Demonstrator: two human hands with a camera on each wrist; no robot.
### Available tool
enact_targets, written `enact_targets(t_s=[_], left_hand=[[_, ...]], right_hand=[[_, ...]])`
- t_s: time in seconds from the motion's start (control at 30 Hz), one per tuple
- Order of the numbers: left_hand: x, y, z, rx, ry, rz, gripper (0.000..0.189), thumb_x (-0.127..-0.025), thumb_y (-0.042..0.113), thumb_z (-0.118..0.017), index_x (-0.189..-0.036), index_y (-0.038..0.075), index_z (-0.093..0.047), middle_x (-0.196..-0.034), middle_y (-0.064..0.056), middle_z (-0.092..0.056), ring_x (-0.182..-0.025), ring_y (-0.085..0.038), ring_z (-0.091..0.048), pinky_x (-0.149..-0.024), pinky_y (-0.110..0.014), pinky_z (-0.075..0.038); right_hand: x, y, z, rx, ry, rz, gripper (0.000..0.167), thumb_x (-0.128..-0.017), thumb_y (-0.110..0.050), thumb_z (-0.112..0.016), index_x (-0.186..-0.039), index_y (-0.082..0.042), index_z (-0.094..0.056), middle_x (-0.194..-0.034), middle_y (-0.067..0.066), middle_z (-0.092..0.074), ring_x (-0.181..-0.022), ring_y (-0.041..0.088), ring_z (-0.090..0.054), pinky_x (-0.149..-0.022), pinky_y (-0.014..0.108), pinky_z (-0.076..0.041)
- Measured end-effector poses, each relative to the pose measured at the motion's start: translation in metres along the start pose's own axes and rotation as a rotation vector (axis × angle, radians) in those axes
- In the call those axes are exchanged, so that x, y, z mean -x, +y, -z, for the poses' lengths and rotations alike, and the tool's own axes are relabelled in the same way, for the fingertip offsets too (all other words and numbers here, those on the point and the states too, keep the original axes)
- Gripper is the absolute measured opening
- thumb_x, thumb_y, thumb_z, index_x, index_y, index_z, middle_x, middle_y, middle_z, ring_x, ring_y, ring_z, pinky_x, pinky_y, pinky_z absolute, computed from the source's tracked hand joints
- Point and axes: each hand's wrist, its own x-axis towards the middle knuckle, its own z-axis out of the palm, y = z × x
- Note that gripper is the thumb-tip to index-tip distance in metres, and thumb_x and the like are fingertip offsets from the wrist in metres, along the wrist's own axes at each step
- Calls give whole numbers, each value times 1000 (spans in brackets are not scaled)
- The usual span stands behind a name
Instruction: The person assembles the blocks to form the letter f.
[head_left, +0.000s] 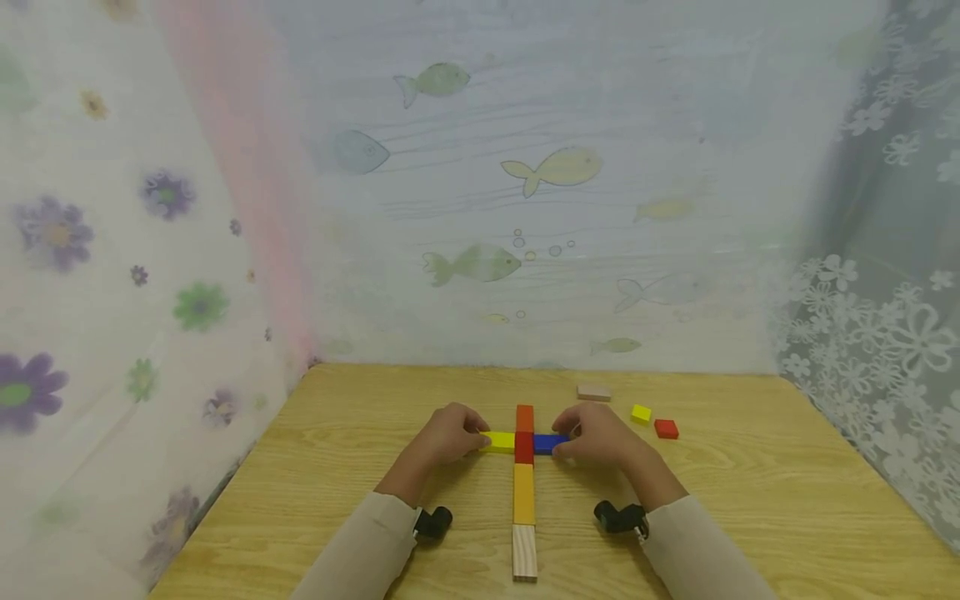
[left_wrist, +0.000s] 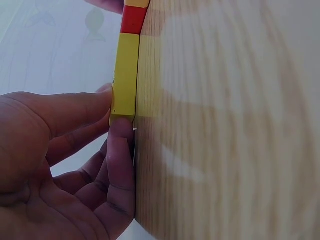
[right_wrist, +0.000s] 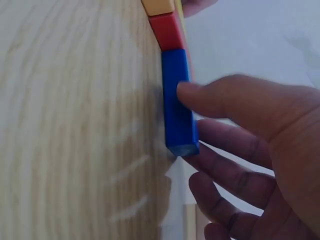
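A column of wooden blocks runs toward me on the table: an orange block (head_left: 525, 416), a red block (head_left: 524, 448), a yellow-orange block (head_left: 523, 493) and a plain wood block (head_left: 524, 552). To the left of the red one lies a long yellow block (left_wrist: 126, 75). My left hand (head_left: 452, 434) pinches its outer end, thumb on the side and a finger at the end face. On the opposite side a blue block (right_wrist: 178, 107) meets the red one. My right hand (head_left: 597, 433) grips it with the thumb on its near side and fingers behind.
Beyond my right hand lie a plain wood block (head_left: 593, 392), a small yellow block (head_left: 641, 414) and a small red block (head_left: 666, 429). The wooden table (head_left: 360, 392) ends at a fish-patterned curtain (head_left: 450, 317). Black wrist cameras hang at both sleeves.
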Motion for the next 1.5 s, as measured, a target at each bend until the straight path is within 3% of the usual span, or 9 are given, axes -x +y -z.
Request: enact_targets(t_s=[0.7, 0.93, 1.5], left_hand=[[-1, -1, -1, -30, 7, 10, 22, -95, 21, -76, -115, 11, -78, -99, -4, -71, -78, -17, -63, -66, -31, -56], [-1, 0, 0, -43, 16, 8, 22, -94, 21, -77, -115, 12, -78, -101, -5, -72, -80, -17, -62, -68, -31, -55], [-1, 1, 0, -27, 21, 6, 20, -94, 20, -77, -113, 12, -79, -99, -5, -71, -78, -18, -62, -66, -31, -55]], right_hand=[[3, -7, -3, 30, 35, -24, 22, -81, -19, -89, -101, -15, -81, -90, -6, -71, -83, 13, -61, -83, 38, -56], [3, -7, -3, 32, 35, -18, 22, -81, -20, -89, -102, -15, -81, -94, -5, -73, -87, 12, -63, -88, 42, -57], [1, -6, -4, 33, 33, -20, 22, -81, -21, -89, -101, -16, -81, -93, -6, -73, -85, 11, -62, -85, 39, -57]])
